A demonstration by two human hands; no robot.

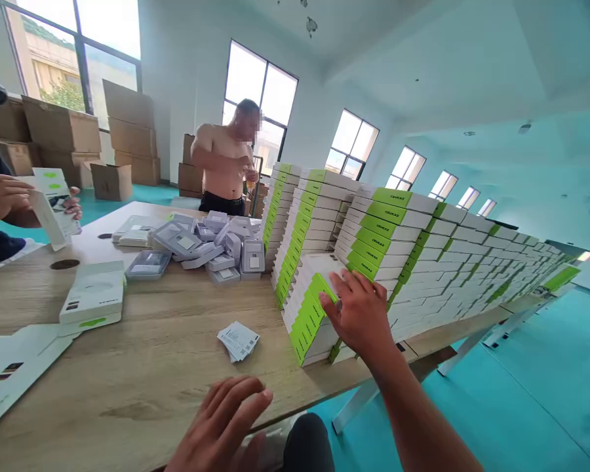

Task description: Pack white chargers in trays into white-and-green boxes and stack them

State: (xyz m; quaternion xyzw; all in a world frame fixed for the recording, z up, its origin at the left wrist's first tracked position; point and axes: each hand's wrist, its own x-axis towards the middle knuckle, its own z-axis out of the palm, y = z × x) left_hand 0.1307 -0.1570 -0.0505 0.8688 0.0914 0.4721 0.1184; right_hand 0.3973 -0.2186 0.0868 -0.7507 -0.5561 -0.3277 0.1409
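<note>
My right hand [362, 308] reaches to a shorter stack of white and green boxes [309, 314], fingers apart at its upper near corner. Whether it presses on the top box, I cannot tell. Taller stacks of the same boxes [383, 226] rise right behind it. Down at the table's front edge is my left hand [223, 419], its fingers loosely bent and apart, with nothing seen in it. A small pile of printed cards [238, 341] lies on the wooden table [167, 354] just beyond that hand.
Clear plastic cases [211, 242] are heaped in the middle, with a white box [93, 295] and flat cartons [14, 367] at left. A co-worker's hands [10, 196] hold an unfolded box; another person [226, 160] stands behind. Brown cartons [132, 131] line the wall.
</note>
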